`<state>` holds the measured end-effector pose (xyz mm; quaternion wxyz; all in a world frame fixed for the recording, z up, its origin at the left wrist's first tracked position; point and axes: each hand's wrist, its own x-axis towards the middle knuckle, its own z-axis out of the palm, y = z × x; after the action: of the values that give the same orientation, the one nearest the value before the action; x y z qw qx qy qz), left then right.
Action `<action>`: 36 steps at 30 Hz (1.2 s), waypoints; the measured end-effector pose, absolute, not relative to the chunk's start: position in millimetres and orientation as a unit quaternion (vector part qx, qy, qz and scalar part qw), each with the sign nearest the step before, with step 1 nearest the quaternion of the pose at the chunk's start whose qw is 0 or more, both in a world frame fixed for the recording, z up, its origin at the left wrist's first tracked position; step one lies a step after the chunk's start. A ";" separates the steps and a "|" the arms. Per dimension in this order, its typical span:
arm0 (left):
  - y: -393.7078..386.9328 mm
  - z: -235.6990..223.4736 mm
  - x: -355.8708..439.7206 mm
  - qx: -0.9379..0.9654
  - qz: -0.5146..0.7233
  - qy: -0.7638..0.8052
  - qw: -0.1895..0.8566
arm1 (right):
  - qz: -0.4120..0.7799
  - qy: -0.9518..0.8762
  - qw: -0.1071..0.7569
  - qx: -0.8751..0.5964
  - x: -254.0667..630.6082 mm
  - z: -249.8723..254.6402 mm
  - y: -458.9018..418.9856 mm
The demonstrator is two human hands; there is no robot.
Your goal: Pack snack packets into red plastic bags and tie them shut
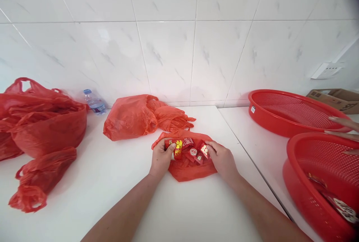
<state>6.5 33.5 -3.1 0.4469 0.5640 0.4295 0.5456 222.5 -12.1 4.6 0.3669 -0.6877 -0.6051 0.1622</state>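
An opened red plastic bag (185, 173) lies on the white table in front of me, with several red wrapped candies (193, 152) showing in its mouth. At the bag's left side, my left hand (163, 156) is closed, its thumb pressed on a red and gold candy wrapper (178, 149). On the opposite side, my right hand (223, 158) pinches a red candy with a pale printed figure (204, 150). Both hands touch the bag's edges, and my fingertips are partly hidden by the wrappers and plastic.
Filled red bags (130, 117) stand behind, with more bags (50, 126) at left near a water bottle (95, 102). Two red baskets (291, 122) are at right, the nearer holding packets (343, 208). Another person's hand (346, 130) reaches there. A cardboard box (336, 98) sits behind.
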 end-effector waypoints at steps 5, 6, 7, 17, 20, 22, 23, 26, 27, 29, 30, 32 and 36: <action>31.3 -2.4 7.3 0.583 0.533 0.445 0.422 | 0.119 -0.620 0.350 -0.692 223.8 4.2 -14.7; 31.2 -3.0 7.4 0.585 0.533 0.450 0.413 | 0.097 -0.628 0.340 -0.693 223.8 3.7 -15.3; 31.2 -3.8 7.5 0.587 0.534 0.455 0.404 | 0.073 -0.636 0.330 -0.694 223.7 3.1 -15.9; 32.8 -7.0 7.0 0.585 0.538 0.457 0.399 | -0.046 -0.678 0.294 -0.672 216.0 4.2 -22.4; 33.3 -7.2 6.3 0.581 0.540 0.462 0.397 | 0.013 -0.704 0.257 -0.662 209.0 6.6 -26.2; 33.7 -7.7 5.9 0.580 0.539 0.464 0.396 | 0.044 -0.711 0.221 -0.666 206.2 7.5 -27.2; 33.9 -7.9 5.7 0.581 0.539 0.465 0.395 | 0.054 -0.710 0.208 -0.670 205.6 7.9 -27.3; 34.3 -8.0 5.8 0.582 0.537 0.465 0.397 | 0.082 -0.703 0.206 -0.675 206.5 10.1 -26.7; 34.3 -7.8 6.0 0.582 0.537 0.463 0.398 | 0.093 -0.703 0.214 -0.672 207.3 11.1 -26.5; 34.0 -7.0 6.3 0.584 0.536 0.459 0.401 | 0.116 -0.700 0.229 -0.667 208.9 13.1 -26.5; 33.8 -6.5 6.5 0.584 0.535 0.459 0.403 | 0.124 -0.698 0.234 -0.666 209.5 13.7 -26.6; 33.3 -5.5 6.6 0.580 0.532 0.463 0.407 | 0.127 -0.696 0.241 -0.664 210.1 14.0 -27.0; 32.6 -4.0 6.7 0.579 0.529 0.473 0.400 | 0.096 -0.709 0.256 -0.650 210.1 11.3 -27.7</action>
<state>6.7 32.6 -4.0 0.4003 0.5792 0.4732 0.5294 210.1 -27.7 11.3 0.2564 -0.6503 -0.7086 0.0962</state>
